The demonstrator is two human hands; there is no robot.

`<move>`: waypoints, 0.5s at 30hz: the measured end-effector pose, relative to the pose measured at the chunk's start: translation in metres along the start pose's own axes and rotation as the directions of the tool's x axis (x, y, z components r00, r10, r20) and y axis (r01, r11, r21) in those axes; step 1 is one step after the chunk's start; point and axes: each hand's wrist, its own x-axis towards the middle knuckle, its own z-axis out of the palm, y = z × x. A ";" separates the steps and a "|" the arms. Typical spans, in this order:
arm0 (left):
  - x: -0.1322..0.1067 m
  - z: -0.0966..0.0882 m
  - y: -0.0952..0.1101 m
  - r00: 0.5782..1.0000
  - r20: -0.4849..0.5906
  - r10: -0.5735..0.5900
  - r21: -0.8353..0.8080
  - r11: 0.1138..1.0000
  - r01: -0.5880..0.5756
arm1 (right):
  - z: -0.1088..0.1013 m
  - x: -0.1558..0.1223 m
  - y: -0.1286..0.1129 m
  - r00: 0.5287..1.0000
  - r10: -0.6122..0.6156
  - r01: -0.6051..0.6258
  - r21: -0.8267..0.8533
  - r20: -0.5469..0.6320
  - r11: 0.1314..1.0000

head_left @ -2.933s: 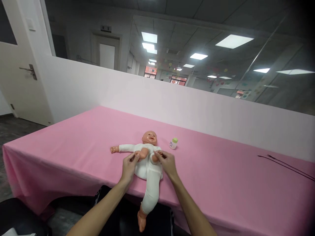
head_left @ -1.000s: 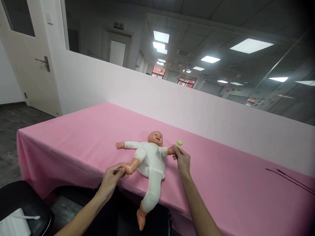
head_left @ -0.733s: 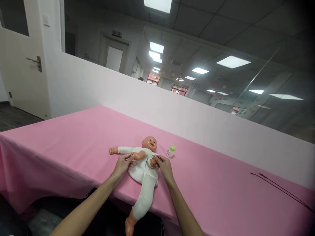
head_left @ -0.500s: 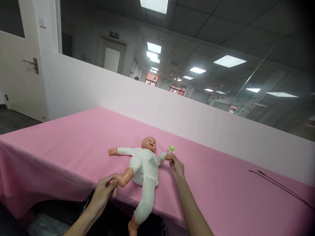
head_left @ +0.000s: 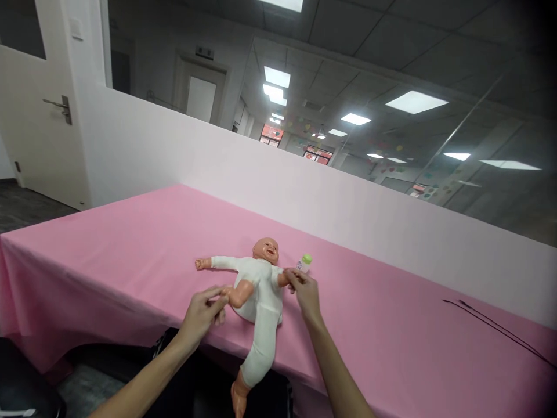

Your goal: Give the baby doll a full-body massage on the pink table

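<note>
A baby doll [head_left: 260, 290] with a white cloth body lies on its back on the pink-covered table [head_left: 369, 325]. Its bent leg is pinched at the foot by my left hand [head_left: 203, 315], and the knee is raised over the belly. My right hand [head_left: 306, 290] grips the doll's hand, with that arm bent in near its shoulder. The doll's other arm stretches out sideways, and its other leg hangs over the table's front edge. Just behind my right hand stands a small clear bottle [head_left: 304, 263] with a green cap.
Thin black cords [head_left: 496, 329] lie on the table at the right. A white low wall [head_left: 270, 177] with a large window above runs along the back. A door [head_left: 43, 110] is at the left, and a dark seat [head_left: 28, 380] is at the lower left.
My left hand has pushed the doll's foot up and right, bending the leg toward the belly. My right hand has brought the doll's arm inward, and more of the bottle shows.
</note>
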 end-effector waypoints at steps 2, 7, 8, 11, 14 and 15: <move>0.033 0.017 -0.003 1.000 0.025 -0.006 -0.037 0.999 0.006 | 0.021 -0.013 0.000 0.992 -0.058 0.066 -0.078 0.110 0.995; 0.057 0.025 -0.018 0.999 0.020 -0.045 -0.116 0.992 0.047 | 0.018 -0.007 0.011 0.999 -0.028 0.030 -0.051 0.029 0.998; 0.049 0.019 -0.018 0.999 0.021 -0.046 -0.103 0.994 0.048 | 0.007 0.001 0.013 0.999 0.008 -0.008 -0.004 -0.031 1.000; 0.009 -0.008 -0.018 0.997 0.023 -0.071 -0.046 0.996 0.072 | -0.031 0.026 0.024 0.940 0.181 -0.115 0.233 -0.287 0.966; -0.040 -0.038 -0.033 0.993 0.070 -0.091 0.021 0.996 0.090 | -0.057 0.036 0.043 0.816 0.371 -0.187 0.404 -0.444 0.895; -0.055 -0.046 -0.043 0.990 0.100 -0.098 0.039 0.995 0.094 | -0.061 0.035 0.050 0.788 0.403 -0.205 0.420 -0.465 0.884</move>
